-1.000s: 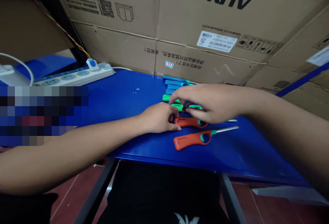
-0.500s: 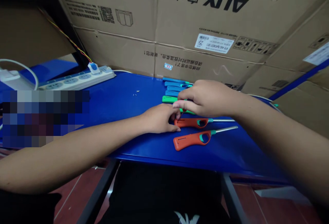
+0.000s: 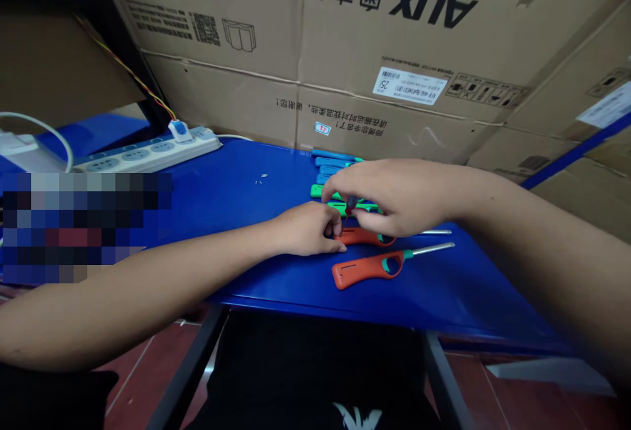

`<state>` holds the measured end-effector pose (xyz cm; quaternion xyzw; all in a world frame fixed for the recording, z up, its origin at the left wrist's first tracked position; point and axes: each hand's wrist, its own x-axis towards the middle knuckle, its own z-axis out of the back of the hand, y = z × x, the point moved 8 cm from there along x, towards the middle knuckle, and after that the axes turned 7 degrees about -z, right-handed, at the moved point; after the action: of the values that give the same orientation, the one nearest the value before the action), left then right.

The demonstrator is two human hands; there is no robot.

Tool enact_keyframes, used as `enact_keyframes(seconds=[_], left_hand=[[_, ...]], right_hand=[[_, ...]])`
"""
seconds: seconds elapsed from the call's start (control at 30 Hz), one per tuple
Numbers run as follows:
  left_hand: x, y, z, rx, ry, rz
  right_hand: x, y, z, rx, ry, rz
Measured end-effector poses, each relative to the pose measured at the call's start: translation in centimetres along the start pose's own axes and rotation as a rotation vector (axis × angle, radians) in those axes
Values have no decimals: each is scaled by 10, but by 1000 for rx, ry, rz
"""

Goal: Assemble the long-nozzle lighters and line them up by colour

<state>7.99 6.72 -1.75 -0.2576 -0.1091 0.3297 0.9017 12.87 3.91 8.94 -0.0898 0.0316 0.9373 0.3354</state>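
My left hand [image 3: 308, 229] pinches the butt end of an orange gas lighter [image 3: 359, 236] that lies flat on the blue table [image 3: 236, 206]. Over that same end arches my right hand [image 3: 389, 193], its fingers curled round a small screwdriver [image 3: 350, 206] with a red part on its handle. The thin shaft points down at the lighter's handle; whether its tip touches is hard to see. Nearer me lies a second orange lighter [image 3: 367, 268] with a green trigger and metal nozzle. Green lighters [image 3: 337, 208] and blue lighters [image 3: 331, 162] lie in a row behind, partly hidden by my right hand.
A large cardboard panel [image 3: 340, 35] stands along the table's back edge. At the left is a white power strip [image 3: 158, 150] with a plug and cables. Small white scraps [image 3: 261, 177] lie on the table left of the lighters.
My right hand has shifted slightly down and turned, its fingers spreading more round the screwdriver. My left hand and the orange lighter have stayed almost in place.
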Motion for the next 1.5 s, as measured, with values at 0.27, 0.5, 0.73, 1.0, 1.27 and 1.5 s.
enact_keyframes(seconds=[0.27,0.5,0.73,1.0,1.27,1.5], left_hand=[[2,-2,-2,20,-26,-42],[1,-4,-2,42,-6,-24],[2,-3,-2,49,1,-7],[4,-3,-3,60,13,6],[4,-5,-2,76,-5,24],[5,-4,-3,34,11,7]], right_hand=[[1,-3,-3,54,-16,24],[0,-10,-2,-30,-30,-67],[-2,-13,0,-107,-49,-138],[-1,-5,-1,-28,-69,-10],[-9,1,-1,51,-124,124],[-21,-18,-8,124,-325,-81]])
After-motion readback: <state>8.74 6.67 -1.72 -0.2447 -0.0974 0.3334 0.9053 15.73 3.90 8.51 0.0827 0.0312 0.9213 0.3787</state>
